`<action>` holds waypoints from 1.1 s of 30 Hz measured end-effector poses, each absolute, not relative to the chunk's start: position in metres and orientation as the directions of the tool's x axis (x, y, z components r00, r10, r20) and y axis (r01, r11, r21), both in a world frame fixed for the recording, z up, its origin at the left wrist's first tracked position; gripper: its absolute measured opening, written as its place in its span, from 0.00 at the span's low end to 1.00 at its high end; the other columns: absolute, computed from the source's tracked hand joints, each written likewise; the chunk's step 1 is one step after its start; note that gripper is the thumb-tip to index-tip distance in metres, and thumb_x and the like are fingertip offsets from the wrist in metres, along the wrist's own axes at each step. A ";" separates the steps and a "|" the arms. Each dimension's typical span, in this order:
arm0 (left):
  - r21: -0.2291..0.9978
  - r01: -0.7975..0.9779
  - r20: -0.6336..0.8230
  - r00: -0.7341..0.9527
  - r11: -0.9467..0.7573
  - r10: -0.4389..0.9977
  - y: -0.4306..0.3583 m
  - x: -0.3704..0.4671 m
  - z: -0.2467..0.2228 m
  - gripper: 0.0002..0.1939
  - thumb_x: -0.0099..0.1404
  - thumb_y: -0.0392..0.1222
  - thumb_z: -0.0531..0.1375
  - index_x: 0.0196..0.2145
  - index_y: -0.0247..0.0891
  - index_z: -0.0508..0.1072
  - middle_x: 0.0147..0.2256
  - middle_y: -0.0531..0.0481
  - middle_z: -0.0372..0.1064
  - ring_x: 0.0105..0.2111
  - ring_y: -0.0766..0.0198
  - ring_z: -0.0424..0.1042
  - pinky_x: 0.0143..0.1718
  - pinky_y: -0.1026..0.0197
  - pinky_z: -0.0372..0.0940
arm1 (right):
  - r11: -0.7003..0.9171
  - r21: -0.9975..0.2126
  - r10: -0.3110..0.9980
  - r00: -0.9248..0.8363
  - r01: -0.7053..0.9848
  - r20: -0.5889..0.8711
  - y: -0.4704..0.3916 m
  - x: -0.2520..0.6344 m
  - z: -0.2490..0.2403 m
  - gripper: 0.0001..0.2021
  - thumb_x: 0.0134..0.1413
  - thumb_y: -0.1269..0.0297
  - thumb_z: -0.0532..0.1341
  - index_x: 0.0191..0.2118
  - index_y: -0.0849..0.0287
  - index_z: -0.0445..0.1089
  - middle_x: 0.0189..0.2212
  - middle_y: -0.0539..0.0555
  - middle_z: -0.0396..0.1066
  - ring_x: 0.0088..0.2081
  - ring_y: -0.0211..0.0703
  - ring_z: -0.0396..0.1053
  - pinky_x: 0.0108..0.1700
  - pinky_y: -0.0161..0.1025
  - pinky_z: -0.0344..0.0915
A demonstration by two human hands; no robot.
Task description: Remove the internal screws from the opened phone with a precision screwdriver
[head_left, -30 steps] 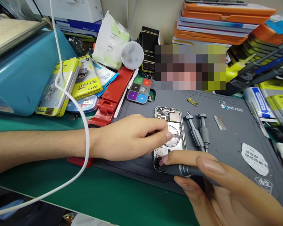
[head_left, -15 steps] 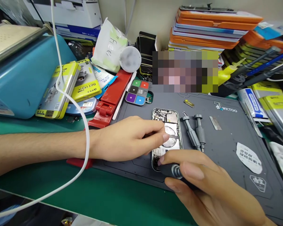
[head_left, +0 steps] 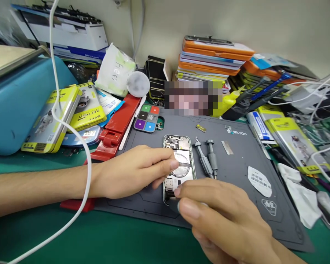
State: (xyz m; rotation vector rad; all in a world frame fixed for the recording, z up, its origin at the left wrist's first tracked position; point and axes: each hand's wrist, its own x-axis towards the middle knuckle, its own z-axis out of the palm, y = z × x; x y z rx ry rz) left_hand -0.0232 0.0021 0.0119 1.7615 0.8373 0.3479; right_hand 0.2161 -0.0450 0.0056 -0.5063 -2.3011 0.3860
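Observation:
An opened phone (head_left: 184, 176) lies on the grey work mat, its inner parts and round coil showing. My left hand (head_left: 137, 167) comes over its left edge, thumb and forefinger closed together on the coil area beside a dark strip; the other fingers curl at the phone's side. Above the phone's lower end, my right hand (head_left: 222, 216) is closed around a dark screwdriver (head_left: 174, 205). Most of the screwdriver's handle is hidden by the fingers, and its tip cannot be made out. Two grey screwdrivers (head_left: 205, 161) lie just right of the phone.
The grey mat (head_left: 222, 128) bears a color-marked pad (head_left: 145, 119), a small yellow part (head_left: 200, 128), a metal piece (head_left: 227, 147) and a white sticker (head_left: 260, 181). A red clamp (head_left: 112, 135) lies left. A white cable (head_left: 85, 176) hangs across my left forearm.
The camera view has shifted, so the bench appears further left and lower. My right hand has turned over the screwdriver, covering more of it. My left hand stays on the phone.

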 end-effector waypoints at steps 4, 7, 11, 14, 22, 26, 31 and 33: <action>0.919 0.361 -0.162 0.713 -0.160 0.683 0.002 -0.023 0.010 0.23 0.84 0.52 0.49 0.33 0.39 0.67 0.28 0.59 0.67 0.31 0.69 0.67 0.37 0.65 0.59 | 0.896 -0.400 0.421 -0.658 0.194 0.625 -0.043 0.216 0.005 0.17 0.71 0.73 0.54 0.58 0.65 0.74 0.42 0.62 0.79 0.50 0.45 0.80 0.51 0.40 0.80; 0.918 0.362 -0.159 0.711 -0.163 0.685 0.002 -0.022 0.010 0.23 0.84 0.53 0.49 0.32 0.39 0.67 0.29 0.59 0.67 0.31 0.69 0.67 0.37 0.65 0.59 | 0.902 -0.384 0.413 -0.656 0.198 0.631 -0.043 0.215 0.005 0.16 0.71 0.74 0.56 0.58 0.64 0.76 0.39 0.59 0.78 0.45 0.43 0.81 0.48 0.39 0.81; 0.917 0.363 -0.159 0.711 -0.165 0.685 0.001 -0.023 0.009 0.22 0.83 0.52 0.50 0.32 0.39 0.67 0.28 0.60 0.65 0.30 0.70 0.65 0.36 0.65 0.58 | 0.904 -0.394 0.404 -0.634 0.166 0.660 -0.044 0.213 0.004 0.16 0.70 0.74 0.55 0.57 0.65 0.76 0.43 0.61 0.79 0.50 0.47 0.80 0.55 0.45 0.80; 0.917 0.365 -0.163 0.712 -0.161 0.683 0.001 -0.023 0.008 0.22 0.83 0.52 0.51 0.32 0.39 0.66 0.27 0.60 0.64 0.29 0.69 0.64 0.34 0.65 0.58 | 0.902 -0.382 0.420 -0.616 0.202 0.666 -0.043 0.214 0.004 0.17 0.67 0.76 0.57 0.57 0.64 0.75 0.39 0.58 0.78 0.46 0.46 0.80 0.56 0.47 0.79; 0.912 0.381 -0.182 0.705 -0.150 0.685 0.002 -0.021 0.011 0.22 0.82 0.53 0.51 0.32 0.39 0.65 0.27 0.59 0.64 0.29 0.68 0.64 0.34 0.64 0.58 | 0.898 -0.413 0.406 -0.644 0.151 0.648 -0.039 0.216 0.005 0.23 0.59 0.80 0.56 0.59 0.65 0.73 0.45 0.61 0.79 0.50 0.47 0.80 0.55 0.46 0.79; 0.913 0.381 -0.182 0.702 -0.147 0.689 0.002 -0.021 0.011 0.22 0.82 0.53 0.51 0.31 0.39 0.65 0.27 0.59 0.64 0.28 0.68 0.64 0.33 0.64 0.58 | 0.894 -0.428 0.403 -0.659 0.134 0.635 -0.039 0.215 0.006 0.21 0.62 0.78 0.56 0.59 0.65 0.72 0.42 0.60 0.79 0.48 0.46 0.79 0.53 0.43 0.80; 0.914 0.381 -0.200 0.719 -0.136 0.666 0.003 -0.020 0.011 0.21 0.81 0.52 0.53 0.32 0.38 0.66 0.28 0.58 0.63 0.29 0.68 0.62 0.32 0.64 0.56 | 0.892 -0.433 0.402 -0.660 0.128 0.635 -0.039 0.214 0.005 0.22 0.61 0.79 0.55 0.59 0.65 0.71 0.44 0.60 0.79 0.49 0.46 0.78 0.53 0.43 0.79; 0.903 0.392 -0.183 0.723 -0.178 0.666 0.004 -0.019 0.011 0.21 0.81 0.51 0.54 0.31 0.37 0.67 0.29 0.57 0.62 0.30 0.67 0.61 0.32 0.64 0.55 | 0.892 -0.430 0.408 -0.654 0.138 0.637 -0.039 0.214 0.005 0.22 0.61 0.79 0.56 0.59 0.64 0.72 0.41 0.59 0.78 0.45 0.45 0.79 0.50 0.42 0.79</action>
